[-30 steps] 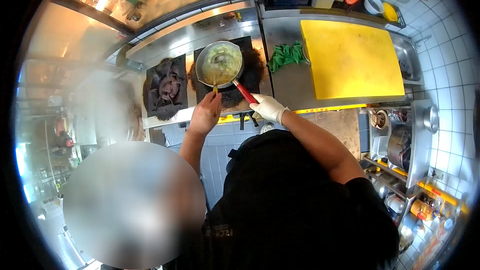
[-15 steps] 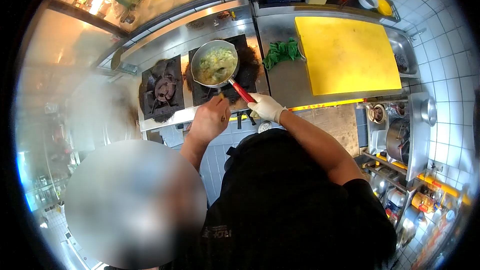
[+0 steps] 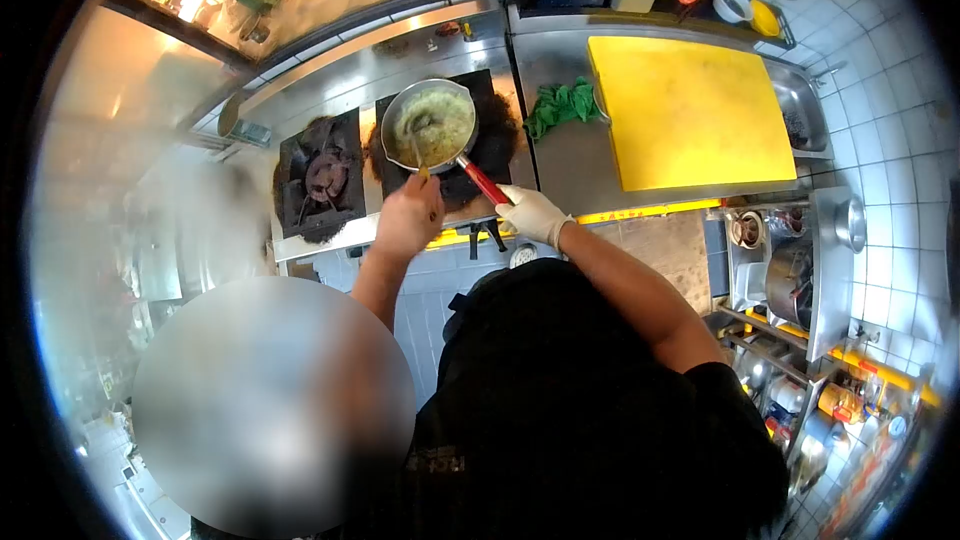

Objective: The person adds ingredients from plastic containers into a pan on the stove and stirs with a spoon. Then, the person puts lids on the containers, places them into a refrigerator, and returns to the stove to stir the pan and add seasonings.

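A metal pan with a red handle stands on the right-hand burner of the stove, with pale, yellowish-green chopped food in it. My gloved right hand is wrapped round the end of the red handle. Bare and closed, my left hand grips a spoon at its yellowish handle, just in front of the pan. The spoon's metal head dips into the food, on the left side of the pan, so its exact shape is partly hidden.
Left of the pan is a second burner. To the right, a crumpled green cloth lies beside a big yellow cutting board, with a sink beyond. Several containers line a back shelf. Pots sit on a rack at right.
My left hand has moved a little left, swinging the spoon's head leftward through the food. The food looks more blurred and spread. My right hand stays on the handle.
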Demonstrator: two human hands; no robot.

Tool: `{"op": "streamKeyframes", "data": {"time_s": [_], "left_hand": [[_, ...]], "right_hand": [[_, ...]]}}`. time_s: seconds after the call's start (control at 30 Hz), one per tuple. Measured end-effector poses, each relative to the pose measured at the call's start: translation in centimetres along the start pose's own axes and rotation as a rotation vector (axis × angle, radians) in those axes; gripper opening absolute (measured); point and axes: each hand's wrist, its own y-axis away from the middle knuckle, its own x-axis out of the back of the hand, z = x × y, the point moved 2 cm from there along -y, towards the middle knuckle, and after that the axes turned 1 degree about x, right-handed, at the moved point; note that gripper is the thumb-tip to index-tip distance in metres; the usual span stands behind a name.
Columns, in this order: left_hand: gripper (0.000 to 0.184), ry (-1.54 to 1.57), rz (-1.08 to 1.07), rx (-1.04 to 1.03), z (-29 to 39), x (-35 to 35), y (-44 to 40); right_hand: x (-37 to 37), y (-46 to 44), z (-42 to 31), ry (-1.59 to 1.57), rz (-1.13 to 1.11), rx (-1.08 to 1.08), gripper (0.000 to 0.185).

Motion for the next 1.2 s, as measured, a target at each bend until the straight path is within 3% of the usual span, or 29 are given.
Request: {"op": "streamKeyframes", "data": {"time_s": [0.03,0.17,0.23,0.37,0.4,0.5,0.53,0.6,0.63,0.7,0.77,0.87,0.9,0.93,1.0,1.03,1.07,1.1,1.13,1.17,1.2], "left_hand": [[0.008,-0.048,-0.070,0.000,0.1,-0.3,0.8],[0.010,0.108,0.008,-0.151,1.1,1.1,-0.3],[0.019,0.194,0.077,-0.041,-0.9,0.7,-0.8],[0.022,-0.072,-0.210,0.045,0.3,0.0,1.0],[0.008,-0.014,-0.112,-0.034,1.7,0.9,1.0],[0.009,0.178,0.158,-0.071,2.0,2.4,-0.1],[0.007,0.180,0.210,-0.023,1.1,1.5,-0.3],[0.007,0.041,0.170,-0.008,-0.1,-1.3,-0.5],[0.007,-0.029,0.148,0.000,-0.5,-2.7,-0.4],[0.024,-0.197,-0.020,-0.130,-1.2,-7.5,0.1],[0.018,-0.128,-0.035,0.054,1.6,-8.7,-0.1],[0.043,-0.298,0.072,-0.066,2.9,-10.6,-0.6],[0.046,-0.320,0.061,-0.152,2.9,-11.0,-0.9],[0.044,-0.369,-0.029,-0.061,3.1,-12.0,-1.0],[0.051,-0.268,-0.152,0.070,2.8,-11.9,-1.2],[0.056,-0.223,-0.208,0.139,2.7,-11.7,-1.2],[0.064,-0.211,-0.163,0.019,2.3,-11.7,-1.0],[0.066,-0.280,-0.090,-0.028,3.4,-11.3,-1.3],[0.072,-0.267,-0.237,0.047,4.4,-10.5,-1.7],[0.077,-0.258,-0.251,0.047,4.3,-10.7,-1.6],[0.083,-0.278,-0.426,0.138,6.6,-9.1,-2.6]], "right_hand": [[0.1,0.2,-0.1,-0.048,0.005,0.000,0.049],[-0.3,0.7,-0.5,-0.144,-0.002,0.000,0.049],[-0.3,0.4,-0.1,-0.086,0.035,0.016,0.045],[-0.3,1.0,0.1,-0.145,0.047,-0.033,0.046],[-0.3,1.1,0.3,-0.177,0.034,-0.053,0.045],[0.2,2.5,-0.9,-0.222,0.092,0.022,0.045],[1.1,3.7,-2.3,-0.119,0.083,-0.048,0.045],[2.0,4.9,0.1,-0.030,0.086,-0.051,0.046],[2.1,5.7,2.8,-0.123,0.118,-0.075,0.047],[1.9,7.2,9.7,-0.447,0.221,-0.136,0.049],[2.7,9.8,16.4,-0.562,0.263,-0.167,0.060],[4.5,17.4,19.4,-0.287,0.435,-0.443,0.059],[4.1,19.5,23.9,-0.061,0.503,-0.416,0.057],[3.7,21.6,28.5,0.172,0.578,-0.410,0.055],[2.6,25.9,31.8,0.020,0.693,-0.636,0.055],[2.2,27.9,33.0,0.122,0.728,-0.684,0.055],[-1.1,29.6,44.1,0.844,0.668,-0.320,0.057],[-1.9,31.8,46.3,0.445,0.762,-0.511,0.057],[-2.8,33.3,47.9,0.029,0.833,-0.664,0.056],[-3.7,34.4,49.1,-0.398,0.878,-0.784,0.056],[-4.1,35.5,49.4,-0.521,0.902,-0.801,0.054]]}}
